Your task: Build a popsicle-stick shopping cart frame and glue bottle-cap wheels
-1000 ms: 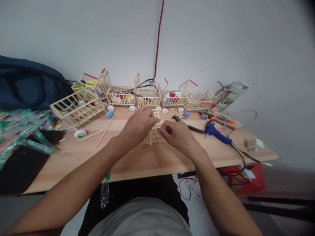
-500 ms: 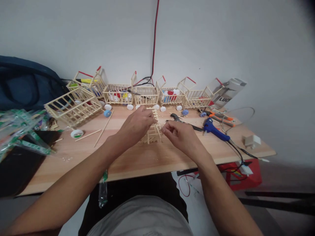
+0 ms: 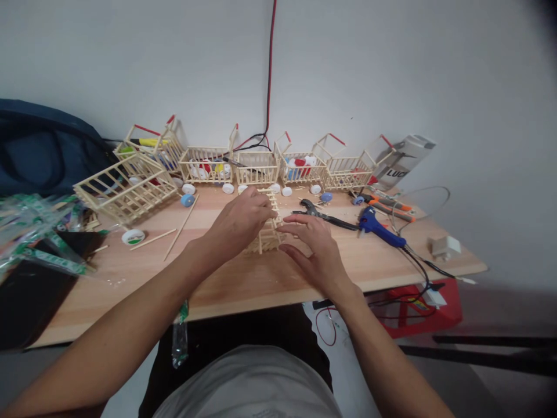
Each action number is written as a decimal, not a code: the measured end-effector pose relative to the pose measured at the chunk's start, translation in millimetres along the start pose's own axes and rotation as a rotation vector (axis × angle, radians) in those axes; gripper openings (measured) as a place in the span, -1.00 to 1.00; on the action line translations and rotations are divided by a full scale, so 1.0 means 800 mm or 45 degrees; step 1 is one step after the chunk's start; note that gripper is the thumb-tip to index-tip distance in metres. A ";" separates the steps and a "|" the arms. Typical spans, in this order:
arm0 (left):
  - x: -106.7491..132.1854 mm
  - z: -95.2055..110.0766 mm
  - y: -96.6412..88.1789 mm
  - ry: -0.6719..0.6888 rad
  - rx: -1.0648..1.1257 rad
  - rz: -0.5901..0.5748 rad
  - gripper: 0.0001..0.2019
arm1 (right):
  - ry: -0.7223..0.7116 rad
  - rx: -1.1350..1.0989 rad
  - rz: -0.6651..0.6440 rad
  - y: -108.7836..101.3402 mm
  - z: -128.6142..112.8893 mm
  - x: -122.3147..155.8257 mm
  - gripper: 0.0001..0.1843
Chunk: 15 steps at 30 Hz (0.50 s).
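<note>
A small frame of thin wooden sticks (image 3: 266, 239) stands on the table between my hands. My left hand (image 3: 247, 217) is closed on its upper left part, the fingers hiding much of that side. Close by on the right, my right hand (image 3: 314, 247) has its fingers and thumb apart, the fingertips at the frame's right edge; whether they touch it I cannot tell. Just past the right fingers lie black-handled pliers (image 3: 324, 215), with a blue glue gun (image 3: 380, 228) to their right.
Several stick-built shopping carts (image 3: 256, 168) with bottle-cap wheels line the wall. A larger cart basket (image 3: 126, 188) tilts at left, near loose sticks (image 3: 181, 226). Plastic wrappers (image 3: 47, 241) lie far left. Orange-handled pliers (image 3: 391, 207) and a white adapter (image 3: 445, 247) are at right.
My right hand has spread from a pinch into open fingers and shifted slightly down beside the frame. My left hand keeps its hold in nearly the same place.
</note>
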<state>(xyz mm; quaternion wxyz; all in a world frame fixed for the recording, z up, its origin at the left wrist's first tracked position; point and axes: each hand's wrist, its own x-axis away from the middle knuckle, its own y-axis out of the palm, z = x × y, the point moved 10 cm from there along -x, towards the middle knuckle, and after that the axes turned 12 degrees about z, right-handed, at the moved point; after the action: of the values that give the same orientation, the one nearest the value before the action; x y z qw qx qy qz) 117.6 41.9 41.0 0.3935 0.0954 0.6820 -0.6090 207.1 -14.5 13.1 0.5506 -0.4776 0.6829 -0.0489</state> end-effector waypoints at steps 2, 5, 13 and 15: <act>0.001 -0.001 0.001 -0.005 0.003 -0.001 -0.78 | -0.008 -0.012 0.009 0.000 0.000 0.000 -0.75; 0.001 -0.002 0.002 -0.016 -0.011 -0.012 -0.78 | -0.021 -0.026 0.013 0.002 0.000 0.001 -0.76; 0.002 0.000 -0.001 0.051 -0.006 0.061 -0.81 | -0.104 -0.087 0.087 0.004 -0.001 0.001 -0.75; 0.002 0.000 -0.001 0.057 -0.006 0.066 -0.82 | -0.124 -0.089 0.097 0.004 -0.002 0.001 -0.76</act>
<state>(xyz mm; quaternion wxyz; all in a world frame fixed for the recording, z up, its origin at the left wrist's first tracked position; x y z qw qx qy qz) 115.8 41.1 40.3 0.3941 0.1256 0.6894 -0.5947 203.9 -13.8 11.0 0.5675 -0.4721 0.6742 0.0192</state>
